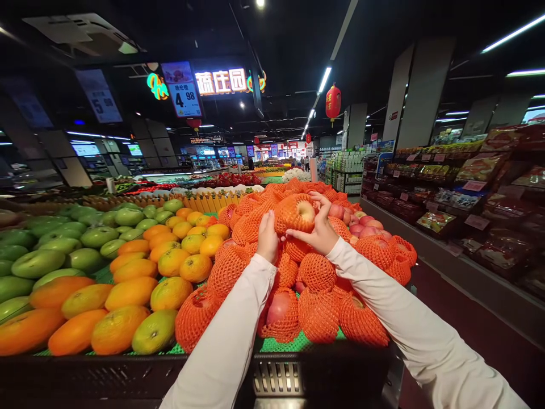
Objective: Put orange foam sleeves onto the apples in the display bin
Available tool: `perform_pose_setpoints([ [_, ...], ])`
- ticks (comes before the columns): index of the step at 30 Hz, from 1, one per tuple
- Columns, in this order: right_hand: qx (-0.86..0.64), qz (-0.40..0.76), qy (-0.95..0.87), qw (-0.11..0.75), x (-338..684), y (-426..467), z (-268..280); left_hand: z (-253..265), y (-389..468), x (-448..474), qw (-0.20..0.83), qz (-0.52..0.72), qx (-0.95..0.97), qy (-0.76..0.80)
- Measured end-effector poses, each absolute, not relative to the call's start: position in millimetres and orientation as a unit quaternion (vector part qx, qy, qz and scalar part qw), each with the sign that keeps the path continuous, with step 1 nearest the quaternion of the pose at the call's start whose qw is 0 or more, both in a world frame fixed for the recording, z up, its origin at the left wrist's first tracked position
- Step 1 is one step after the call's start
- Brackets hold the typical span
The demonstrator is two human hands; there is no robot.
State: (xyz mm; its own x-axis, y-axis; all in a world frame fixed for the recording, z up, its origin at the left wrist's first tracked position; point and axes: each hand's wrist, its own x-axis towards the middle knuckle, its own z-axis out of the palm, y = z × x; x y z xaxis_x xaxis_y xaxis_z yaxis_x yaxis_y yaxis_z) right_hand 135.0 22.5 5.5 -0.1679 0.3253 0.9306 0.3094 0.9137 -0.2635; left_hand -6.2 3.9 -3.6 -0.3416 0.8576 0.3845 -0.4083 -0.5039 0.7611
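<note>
Between my two hands is an apple in an orange foam net [293, 215], raised over a heap of netted apples [317, 272]. My left hand [268, 237] is closed against its left side, the fingers partly hidden behind it. On the other side my right hand [320, 224] grips it, thumb below and fingers over the top. The pale stem end shows through the net's opening, facing right. Just below my wrists, a red apple [279, 307] peeks out of its loosened net.
Oranges [170, 261] and green fruit [63, 244] lie to the left. Bare red apples [368, 224] sit behind on the right. A black crate edge [128, 378] runs along the front. Packaged-goods shelves [468, 193] line the right aisle. Price signs [181, 90] hang overhead.
</note>
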Motion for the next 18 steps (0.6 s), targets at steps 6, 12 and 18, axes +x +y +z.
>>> perform_pose_setpoints([
  [6, -0.212, 0.051, -0.795, 0.566, 136.8, 20.1, 7.1, -5.1, 7.5, -10.8, 0.352, 0.746, 0.482, 0.297],
  [12, -0.253, 0.076, -0.762, 0.591, 137.1, 24.3, 6.0, -1.6, 2.0, -13.9, 0.306, 0.708, 0.51, 0.381],
  [18, -0.318, 0.117, -0.644, 0.686, 139.2, 36.6, 4.6, 0.2, -6.1, -19.4, 0.04, 0.705, 0.546, 0.45],
])
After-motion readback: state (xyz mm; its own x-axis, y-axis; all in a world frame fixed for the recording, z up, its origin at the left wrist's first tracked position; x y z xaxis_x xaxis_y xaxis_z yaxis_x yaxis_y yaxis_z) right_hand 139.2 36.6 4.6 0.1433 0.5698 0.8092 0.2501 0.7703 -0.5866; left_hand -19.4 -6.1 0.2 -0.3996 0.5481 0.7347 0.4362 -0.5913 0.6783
